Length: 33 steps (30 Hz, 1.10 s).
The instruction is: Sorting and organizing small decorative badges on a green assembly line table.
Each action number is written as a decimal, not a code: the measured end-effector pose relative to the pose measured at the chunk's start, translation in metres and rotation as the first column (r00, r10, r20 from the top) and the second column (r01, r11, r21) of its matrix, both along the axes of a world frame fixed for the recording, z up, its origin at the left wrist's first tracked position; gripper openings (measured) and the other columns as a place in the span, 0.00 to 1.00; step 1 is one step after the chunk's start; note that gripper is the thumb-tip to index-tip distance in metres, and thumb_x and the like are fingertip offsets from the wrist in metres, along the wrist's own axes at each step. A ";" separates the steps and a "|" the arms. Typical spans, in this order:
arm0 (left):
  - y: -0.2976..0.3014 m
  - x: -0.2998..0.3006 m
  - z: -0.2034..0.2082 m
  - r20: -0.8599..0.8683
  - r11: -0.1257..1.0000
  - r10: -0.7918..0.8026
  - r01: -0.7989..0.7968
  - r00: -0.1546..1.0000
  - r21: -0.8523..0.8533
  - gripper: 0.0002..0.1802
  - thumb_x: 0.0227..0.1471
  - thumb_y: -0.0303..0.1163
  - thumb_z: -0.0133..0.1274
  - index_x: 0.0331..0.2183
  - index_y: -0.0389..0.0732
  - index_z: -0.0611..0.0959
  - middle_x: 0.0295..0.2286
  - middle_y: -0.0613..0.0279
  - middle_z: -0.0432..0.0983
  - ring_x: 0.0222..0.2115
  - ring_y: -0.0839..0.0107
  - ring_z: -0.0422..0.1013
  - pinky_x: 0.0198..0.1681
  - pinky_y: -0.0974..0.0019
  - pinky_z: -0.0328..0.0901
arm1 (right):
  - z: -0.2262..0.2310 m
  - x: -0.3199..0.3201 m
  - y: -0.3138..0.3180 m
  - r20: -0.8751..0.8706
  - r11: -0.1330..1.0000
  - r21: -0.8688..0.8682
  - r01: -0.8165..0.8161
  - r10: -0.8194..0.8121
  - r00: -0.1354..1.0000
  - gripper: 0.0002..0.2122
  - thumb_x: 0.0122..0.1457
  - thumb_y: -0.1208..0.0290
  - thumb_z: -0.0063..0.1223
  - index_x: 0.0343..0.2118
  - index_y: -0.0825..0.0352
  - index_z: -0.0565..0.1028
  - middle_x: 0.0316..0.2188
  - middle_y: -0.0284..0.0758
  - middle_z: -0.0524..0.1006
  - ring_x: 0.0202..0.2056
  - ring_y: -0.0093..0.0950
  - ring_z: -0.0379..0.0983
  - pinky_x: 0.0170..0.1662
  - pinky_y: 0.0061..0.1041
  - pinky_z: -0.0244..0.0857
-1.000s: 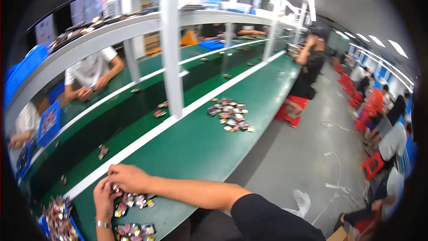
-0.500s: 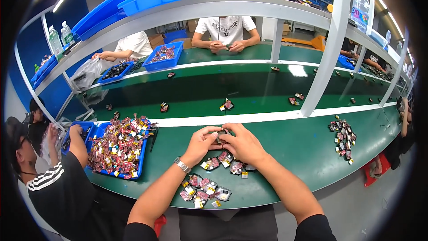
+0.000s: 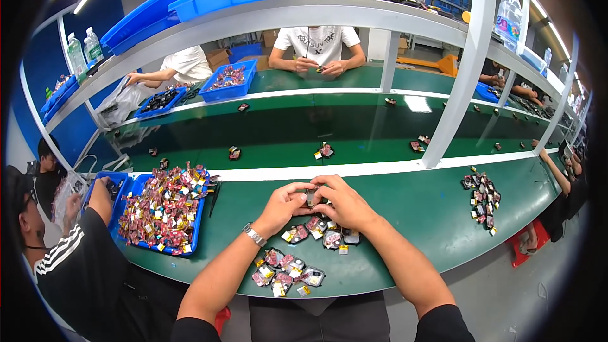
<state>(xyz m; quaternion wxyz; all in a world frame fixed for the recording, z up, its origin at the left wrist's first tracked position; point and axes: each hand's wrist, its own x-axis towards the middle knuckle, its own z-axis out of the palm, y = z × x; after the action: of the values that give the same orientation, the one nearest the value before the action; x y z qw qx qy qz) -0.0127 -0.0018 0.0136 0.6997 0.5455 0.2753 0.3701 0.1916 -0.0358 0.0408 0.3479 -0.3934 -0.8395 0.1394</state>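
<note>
At the middle of the green bench, my left hand and my right hand meet around a small dark electronic module. Fingers and thumbs of both are closed on its edges, so most of it is hidden. Just below my hands lies a group of similar modules, black shells with reddish boards and silver cells with yellow tape. Nearer the front edge is a second cluster of modules. A watch with a metal band is on my left wrist.
Left stands a blue tray heaped with reddish boards, a thin black tool beside it. Another pile of modules lies right. A white shelf post rises ahead, beside a dark green belt. Co-workers sit left, right and opposite.
The whole view has shifted slightly. My hands stay together on the module, with the fingers slightly rearranged. The person opposite now holds a thin tool; an arm at far right reaches toward the belt.
</note>
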 end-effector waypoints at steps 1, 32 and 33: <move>-0.001 0.002 0.001 0.000 1.000 -0.003 0.003 1.000 0.001 0.18 0.60 0.25 0.43 0.52 0.32 0.70 0.43 0.54 0.73 0.43 0.67 0.73 0.49 0.63 0.72 | -0.001 0.001 0.000 -0.004 1.000 -0.005 0.007 -0.007 1.000 0.07 0.50 0.73 0.61 0.30 0.64 0.74 0.50 0.37 0.69 0.53 0.37 0.64 0.52 0.33 0.64; -0.002 0.002 0.000 0.061 0.998 -0.056 0.057 0.997 -0.019 0.18 0.60 0.28 0.47 0.51 0.36 0.70 0.43 0.57 0.75 0.43 0.70 0.73 0.47 0.66 0.71 | -0.015 -0.004 -0.002 -0.181 0.998 -0.040 0.051 -0.057 0.982 0.05 0.51 0.73 0.59 0.30 0.65 0.78 0.45 0.37 0.73 0.50 0.36 0.67 0.54 0.33 0.62; -0.001 0.002 0.000 0.060 0.998 -0.057 0.058 0.997 -0.021 0.18 0.60 0.28 0.47 0.51 0.36 0.70 0.43 0.57 0.75 0.43 0.70 0.73 0.47 0.66 0.71 | -0.016 -0.006 -0.002 -0.197 0.995 -0.019 0.098 -0.100 0.975 0.05 0.50 0.73 0.60 0.30 0.64 0.78 0.44 0.36 0.73 0.49 0.36 0.68 0.53 0.33 0.62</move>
<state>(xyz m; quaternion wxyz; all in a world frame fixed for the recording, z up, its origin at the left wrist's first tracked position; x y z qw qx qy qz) -0.0104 -0.0029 0.0134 0.7241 0.5340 0.2426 0.3629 0.1860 -0.0378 0.0251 0.4342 -0.4206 -0.7795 0.1640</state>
